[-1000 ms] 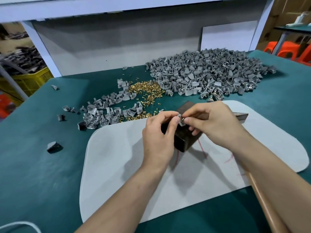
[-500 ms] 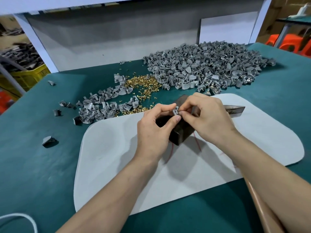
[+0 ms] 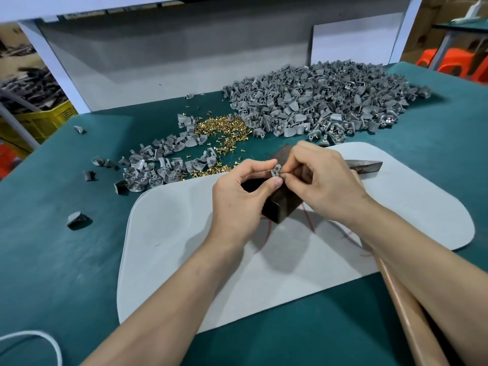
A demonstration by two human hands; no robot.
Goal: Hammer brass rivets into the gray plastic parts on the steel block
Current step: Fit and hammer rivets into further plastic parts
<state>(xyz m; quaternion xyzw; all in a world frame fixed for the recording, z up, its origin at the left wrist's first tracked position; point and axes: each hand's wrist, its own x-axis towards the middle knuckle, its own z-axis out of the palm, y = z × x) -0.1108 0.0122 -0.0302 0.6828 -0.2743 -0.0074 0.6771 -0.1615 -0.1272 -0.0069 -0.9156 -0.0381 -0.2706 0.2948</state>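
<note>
The green-covered counter (image 3: 52, 260) is stretching out in front of you, and a white mat (image 3: 184, 247) is lying on its near half. Toward the back right, a big heap of gray plastic parts (image 3: 317, 101) is spreading across the cover. A smaller heap (image 3: 158, 167) is sitting to the left, just beyond the mat's far edge. Between the two heaps, a scatter of brass rivets (image 3: 221, 128) is lying loose and touching both.

The hammer (image 3: 367, 165) is lying on the mat. Its head is showing just behind your right hand, and its wooden handle is running back under your right forearm. The steel block (image 3: 280, 207) is standing on the mat's middle, partly covered by both your hands.

Your left hand (image 3: 237, 196) is hovering over the block's left side, its thumb and forefinger pinching one gray part (image 3: 276, 171) just above the block's top. Your right hand (image 3: 327, 186) is meeting it from the other side, fingers curled and the tips pinching against that same part. I cannot tell whether a rivet is sitting between them.

A single stray piece (image 3: 78, 219) is lying apart on the left.
</note>
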